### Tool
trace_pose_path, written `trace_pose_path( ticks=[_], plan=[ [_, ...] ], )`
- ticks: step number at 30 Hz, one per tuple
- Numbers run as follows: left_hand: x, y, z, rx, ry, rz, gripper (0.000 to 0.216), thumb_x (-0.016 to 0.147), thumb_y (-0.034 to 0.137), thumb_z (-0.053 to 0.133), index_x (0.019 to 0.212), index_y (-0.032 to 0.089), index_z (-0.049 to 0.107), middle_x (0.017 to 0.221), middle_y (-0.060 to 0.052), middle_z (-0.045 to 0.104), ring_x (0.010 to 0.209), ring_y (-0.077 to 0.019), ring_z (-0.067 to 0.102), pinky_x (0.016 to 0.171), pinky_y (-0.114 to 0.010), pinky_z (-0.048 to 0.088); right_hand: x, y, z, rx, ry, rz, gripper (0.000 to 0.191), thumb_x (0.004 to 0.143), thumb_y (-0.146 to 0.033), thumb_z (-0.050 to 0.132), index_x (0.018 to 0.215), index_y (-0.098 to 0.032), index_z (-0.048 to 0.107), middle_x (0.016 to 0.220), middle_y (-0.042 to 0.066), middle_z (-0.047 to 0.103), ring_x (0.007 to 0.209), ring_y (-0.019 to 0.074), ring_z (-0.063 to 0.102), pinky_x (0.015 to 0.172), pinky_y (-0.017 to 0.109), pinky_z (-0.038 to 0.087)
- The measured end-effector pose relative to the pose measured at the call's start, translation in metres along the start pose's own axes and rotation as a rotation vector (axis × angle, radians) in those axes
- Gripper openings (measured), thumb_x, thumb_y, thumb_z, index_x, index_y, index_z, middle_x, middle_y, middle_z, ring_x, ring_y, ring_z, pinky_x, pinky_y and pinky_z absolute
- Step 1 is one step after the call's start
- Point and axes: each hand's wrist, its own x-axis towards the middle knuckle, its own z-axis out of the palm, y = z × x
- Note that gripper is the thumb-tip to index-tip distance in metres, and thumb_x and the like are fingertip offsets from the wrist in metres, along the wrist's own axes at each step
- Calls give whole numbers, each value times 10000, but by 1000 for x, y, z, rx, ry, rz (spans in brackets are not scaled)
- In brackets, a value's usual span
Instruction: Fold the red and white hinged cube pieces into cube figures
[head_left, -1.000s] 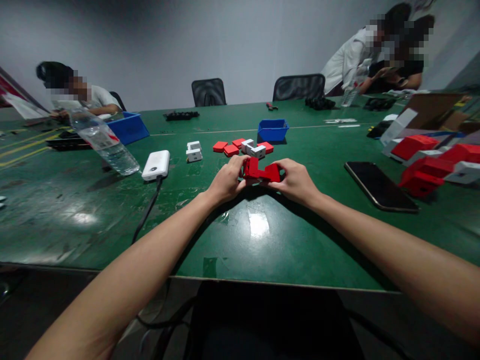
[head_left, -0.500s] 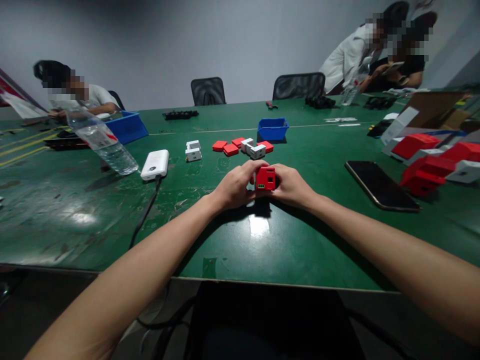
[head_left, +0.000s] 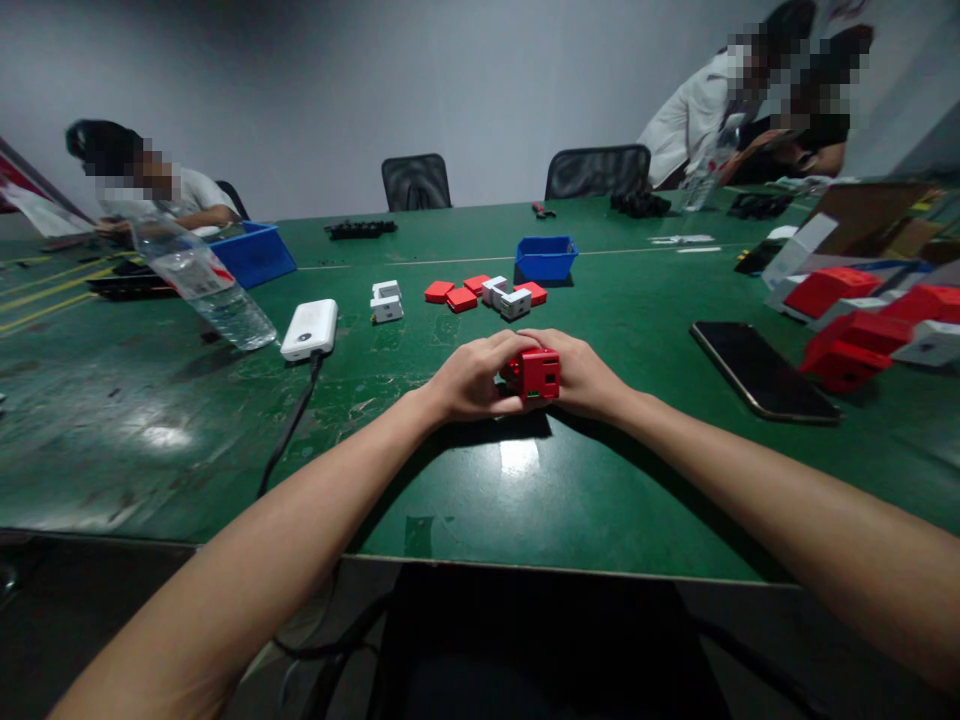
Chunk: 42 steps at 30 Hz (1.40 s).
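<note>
Between my two hands is a small red plastic box [head_left: 540, 374] with square cut-outs and a bit of green at its lower edge. My left hand [head_left: 480, 375] is curled round its left side, thumb low and fingers over the top. From the right and behind, my right hand [head_left: 589, 375] grips it, with its fingertips mostly hidden. Just beyond my hands lie white bracket-shaped parts [head_left: 516, 304] and several flat red pieces [head_left: 462, 300]. Another white part [head_left: 387, 302] stands apart to the left.
A white power bank [head_left: 310, 330] with a black cable and a tilted water bottle [head_left: 202, 285] are at left. A blue bin [head_left: 546, 258] stands behind the parts. To the right lie a phone [head_left: 761, 370] and red-and-white housings [head_left: 855, 345]. People sit or lean across the table.
The red box has been tilted and turned in my hands, moving slightly right and down. My left fingers now reach further over its top.
</note>
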Motion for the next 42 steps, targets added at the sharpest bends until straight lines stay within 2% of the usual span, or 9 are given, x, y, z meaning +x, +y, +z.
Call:
trace_pose_path(
  ticks=[4,9,16,19,23,29,33,38,42],
  plan=[
    [-1,-1,2,-64,107,-73,534,791,402,729,1227,174,522,1133,-111,680,964,-211,674,807,-305,533,1,1,2,-12,21,-21,425,764,-288,672,1164,-163,606,1185,156,673,1093,301,635,944,448,500],
    [1,-2,2,-138,236,-222,534,813,437,713,1234,180,509,1003,-51,695,730,-131,636,673,-245,503,2,-2,3,-54,53,-21,319,817,-340,653,1091,-178,626,1119,140,670,1027,283,632,902,433,517],
    [6,-1,3,-169,371,-420,468,793,524,712,1082,177,590,864,-25,686,636,-116,583,594,-234,460,2,-6,1,-30,-5,-27,319,852,-362,674,1105,-172,636,1132,137,660,1042,275,632,911,419,519],
    [7,-5,3,-206,424,-562,468,773,581,705,983,174,607,848,-25,686,614,-114,576,580,-235,452,3,-9,0,-9,-65,-37,229,908,-353,611,1062,-189,652,1106,121,665,1015,257,633,911,415,511],
    [8,-9,1,-231,442,-652,466,784,617,671,898,167,628,849,-34,693,689,-138,611,633,-248,470,4,-12,-1,-5,-128,-34,256,966,-366,523,1102,-183,640,1090,127,676,1007,258,626,914,430,500],
    [10,-9,1,-211,441,-645,415,840,545,639,1032,178,608,978,-55,701,834,-173,654,726,-274,503,4,-13,0,-26,-122,-54,244,1001,-346,440,1080,-197,617,1089,120,674,1021,248,614,930,418,488],
    [10,-14,2,-247,407,-570,390,890,472,576,1153,185,572,1076,-63,692,936,-186,664,826,-294,519,4,-14,-1,-21,-99,-33,242,999,-348,435,1037,-183,607,1015,111,673,930,233,610,874,389,497],
    [6,-21,0,-305,317,-439,423,901,423,557,1248,181,533,1263,-108,631,1079,-210,636,956,-347,499,3,-15,3,4,-22,14,259,986,-331,436,1113,-182,605,1069,122,687,952,239,637,869,388,503],
    [2,-25,-6,-260,252,-406,507,855,457,656,1239,176,480,1196,-109,644,1030,-214,645,937,-350,505,4,-14,4,-9,59,78,260,976,-312,432,1086,-169,618,1052,131,703,947,250,654,864,388,501]
  ],
)
